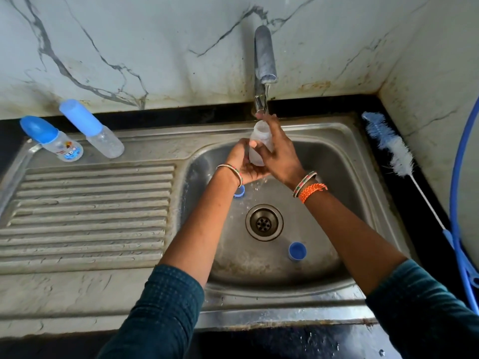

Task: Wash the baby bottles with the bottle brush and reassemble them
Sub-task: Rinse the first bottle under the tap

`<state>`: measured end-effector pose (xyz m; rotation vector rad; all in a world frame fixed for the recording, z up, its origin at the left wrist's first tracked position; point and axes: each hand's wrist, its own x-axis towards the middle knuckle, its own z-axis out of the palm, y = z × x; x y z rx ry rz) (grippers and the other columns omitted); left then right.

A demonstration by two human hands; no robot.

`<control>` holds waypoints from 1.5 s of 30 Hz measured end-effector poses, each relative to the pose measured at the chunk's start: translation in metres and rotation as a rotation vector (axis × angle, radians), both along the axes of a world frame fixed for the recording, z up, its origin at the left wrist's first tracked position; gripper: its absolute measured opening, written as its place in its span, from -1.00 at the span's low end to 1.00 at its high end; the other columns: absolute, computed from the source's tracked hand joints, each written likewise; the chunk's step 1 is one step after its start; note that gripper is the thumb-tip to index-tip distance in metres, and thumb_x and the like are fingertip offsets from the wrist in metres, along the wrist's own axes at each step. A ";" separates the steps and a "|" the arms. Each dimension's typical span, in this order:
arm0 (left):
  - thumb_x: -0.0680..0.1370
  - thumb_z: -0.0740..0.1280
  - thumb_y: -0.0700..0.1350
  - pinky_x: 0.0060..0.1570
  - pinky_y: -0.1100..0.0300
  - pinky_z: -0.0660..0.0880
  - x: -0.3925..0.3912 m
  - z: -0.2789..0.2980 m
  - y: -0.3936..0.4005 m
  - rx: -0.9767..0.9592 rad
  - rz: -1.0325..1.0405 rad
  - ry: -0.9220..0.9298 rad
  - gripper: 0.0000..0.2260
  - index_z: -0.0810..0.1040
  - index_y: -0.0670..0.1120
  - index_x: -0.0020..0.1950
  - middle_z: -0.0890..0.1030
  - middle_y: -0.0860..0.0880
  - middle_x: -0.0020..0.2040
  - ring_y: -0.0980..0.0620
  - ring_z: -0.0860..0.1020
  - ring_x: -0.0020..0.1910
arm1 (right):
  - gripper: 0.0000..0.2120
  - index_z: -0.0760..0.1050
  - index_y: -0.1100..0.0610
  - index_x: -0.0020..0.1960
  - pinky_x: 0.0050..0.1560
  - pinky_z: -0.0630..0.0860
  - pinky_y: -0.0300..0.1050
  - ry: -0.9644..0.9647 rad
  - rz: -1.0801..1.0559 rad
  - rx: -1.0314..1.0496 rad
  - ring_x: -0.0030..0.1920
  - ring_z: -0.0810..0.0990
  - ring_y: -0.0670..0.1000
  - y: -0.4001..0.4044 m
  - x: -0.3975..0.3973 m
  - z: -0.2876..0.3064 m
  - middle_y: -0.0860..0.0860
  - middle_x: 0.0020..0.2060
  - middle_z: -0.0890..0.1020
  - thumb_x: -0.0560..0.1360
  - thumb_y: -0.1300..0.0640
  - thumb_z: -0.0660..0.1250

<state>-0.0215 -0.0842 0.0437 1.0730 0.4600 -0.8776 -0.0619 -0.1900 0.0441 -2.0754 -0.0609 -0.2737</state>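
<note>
Under the steel tap [265,54], frame centre, right hand [278,154] wraps frosted plastic bottle [260,141]; left hand [242,164] cups its base; blue cap [297,251] in steel sink [344,161]

Open bottle [260,141] in both hands under tap [265,55]

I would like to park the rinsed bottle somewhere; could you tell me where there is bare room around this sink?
The ribbed drainboard is bare below the two capped bottles at its back edge. The basin is crowded: both hands hold the open bottle under the tap, a blue cap and a blue ring lie near the drain. The bottle brush fills the right counter strip.
</note>
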 end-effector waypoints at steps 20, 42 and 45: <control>0.62 0.01 -0.01 -0.13 0.14 0.35 0.017 -0.040 0.034 0.466 0.090 -0.122 -0.73 0.42 -0.10 -0.08 0.43 -0.11 -0.12 -0.04 0.39 -0.19 | -0.54 0.38 0.22 0.25 -0.04 0.32 -0.26 0.072 -0.340 -0.068 0.06 0.57 0.15 0.016 0.000 -0.036 0.14 0.06 0.60 0.45 0.09 0.45; 0.57 0.16 0.03 -0.08 0.02 0.53 0.016 -0.016 0.026 0.031 0.067 -0.033 -0.75 0.49 -0.12 0.00 0.52 -0.12 -0.26 -0.07 0.59 -0.33 | -0.57 0.47 0.27 0.03 -0.62 0.45 -0.29 0.726 -0.110 1.484 -0.50 0.57 0.05 0.015 0.032 -0.024 0.19 -0.24 0.55 0.58 -0.11 0.11; 0.55 0.16 0.05 -0.01 0.04 0.50 0.015 -0.009 0.020 0.045 -0.005 -0.033 -0.79 0.46 -0.07 -0.07 0.42 -0.05 -0.38 -0.02 0.54 -0.42 | -0.54 0.48 0.25 0.05 -0.62 0.45 -0.31 0.777 -0.132 1.505 -0.50 0.57 0.04 0.009 0.035 -0.035 0.18 -0.21 0.54 0.56 -0.16 0.12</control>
